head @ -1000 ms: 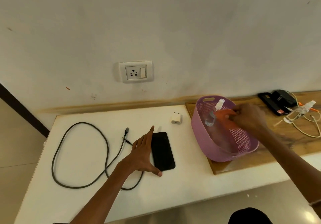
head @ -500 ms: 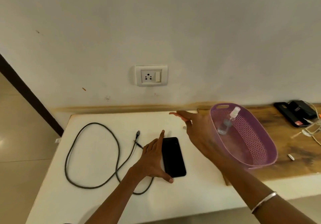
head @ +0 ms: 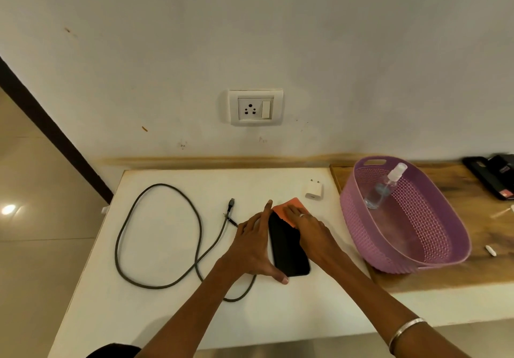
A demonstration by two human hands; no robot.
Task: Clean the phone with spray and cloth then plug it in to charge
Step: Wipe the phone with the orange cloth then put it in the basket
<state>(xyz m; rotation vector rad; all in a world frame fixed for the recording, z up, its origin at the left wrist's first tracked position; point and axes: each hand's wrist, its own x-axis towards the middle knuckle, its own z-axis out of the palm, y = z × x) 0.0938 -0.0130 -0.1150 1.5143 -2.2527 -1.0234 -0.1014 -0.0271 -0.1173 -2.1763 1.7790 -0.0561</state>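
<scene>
A black phone [head: 288, 249] lies flat on the white table [head: 172, 310]. My left hand [head: 254, 243] rests against its left edge, fingers straight, thumb at the near corner. My right hand [head: 308, 232] presses an orange cloth [head: 288, 209] flat onto the phone's far end. A clear spray bottle [head: 385, 186] leans inside the purple basket [head: 450, 249] on the right. A white charger plug [head: 314, 190] sits beyond the phone. The dark cable [head: 155, 235] loops on the left, its connector [head: 230, 204] near my left hand. A wall socket [head: 255, 107] is above the table.
The basket stands on a wooden board [head: 478, 274] to the right. Dark cases or devices [head: 489, 177] lie at the far right, with a small white piece [head: 491, 249] near the basket. Tiled floor shows on the left.
My right hand took the orange cloth out of the basket, swung left and now presses it on the phone's far end. The left hand stayed at the phone's edge.
</scene>
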